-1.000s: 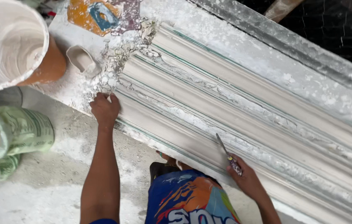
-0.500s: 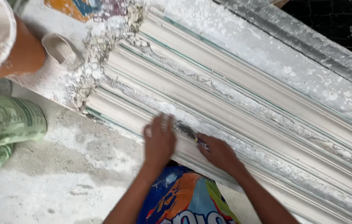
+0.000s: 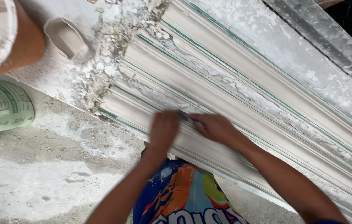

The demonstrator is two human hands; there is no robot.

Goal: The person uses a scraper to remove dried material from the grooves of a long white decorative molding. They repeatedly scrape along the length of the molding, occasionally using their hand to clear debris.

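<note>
Both my hands meet on the long plaster cornice moulding (image 3: 242, 99), at its near edge.

My left hand (image 3: 163, 130) presses flat and released on the ribbed white profile; my right hand (image 3: 215, 127) is clenched on a thin scraping tool (image 3: 188, 119), its tip touching the moulding between them. Past the moulding's crumbly left end sit a dusty plastic scoop (image 3: 66, 39) and an orange bucket (image 3: 8, 37); a green sack (image 3: 1, 110) lies on the floor below.
</note>
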